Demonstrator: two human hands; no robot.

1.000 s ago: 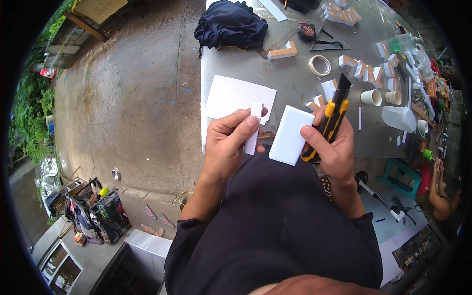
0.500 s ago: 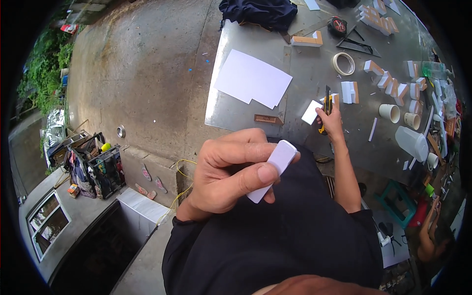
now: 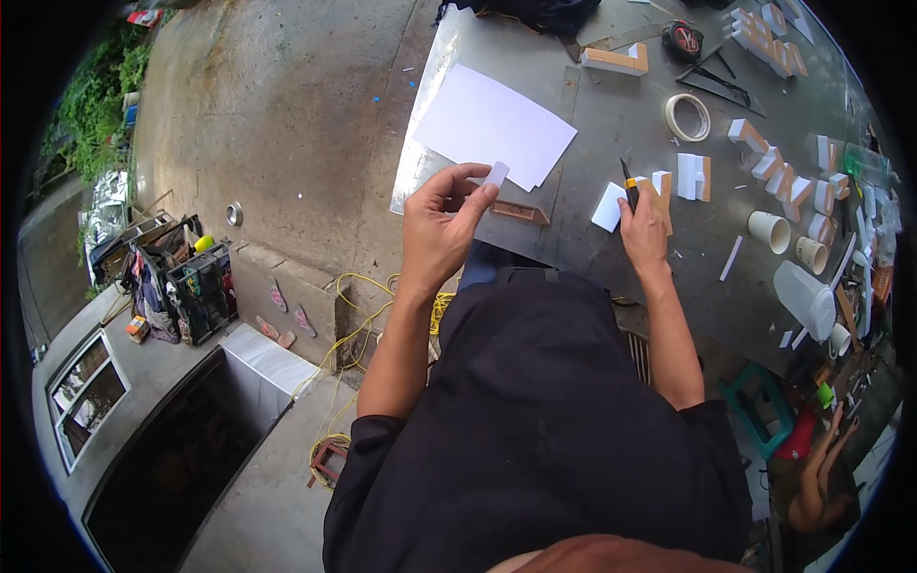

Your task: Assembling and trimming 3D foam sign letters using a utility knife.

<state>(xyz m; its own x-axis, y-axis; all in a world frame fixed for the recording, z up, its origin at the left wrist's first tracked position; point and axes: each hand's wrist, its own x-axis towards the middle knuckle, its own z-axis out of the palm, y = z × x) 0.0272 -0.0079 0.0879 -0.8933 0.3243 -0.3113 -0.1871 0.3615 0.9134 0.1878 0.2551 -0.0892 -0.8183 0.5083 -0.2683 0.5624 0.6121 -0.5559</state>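
Note:
My left hand [image 3: 435, 224] pinches a small white strip [image 3: 497, 174] with a rounded end between thumb and fingers. It is held up just in front of the table's near edge, beside a wooden-looking bar [image 3: 519, 211]. Over the table, my right hand [image 3: 645, 229] is wrapped round a yellow and black utility knife [image 3: 629, 179], its tip pointing away from me. Against the thumb side of that hand lies a white block [image 3: 607, 207]; whether the fingers touch it, I cannot tell. Part of an orange-brown edged white letter piece [image 3: 665, 187] shows behind the fingers.
The metal table [image 3: 564, 234] bears a notched white sheet [image 3: 497, 124], a tape roll [image 3: 688, 116], a tape measure [image 3: 682, 41], several block letters [image 3: 694, 177], paper cups [image 3: 768, 231] and a plastic container [image 3: 804, 296]. Another person's arms [image 3: 821, 468] show at lower right.
My left hand has moved forward and away from me with the white strip, toward the table edge. My right hand has turned slightly, still gripping the knife.

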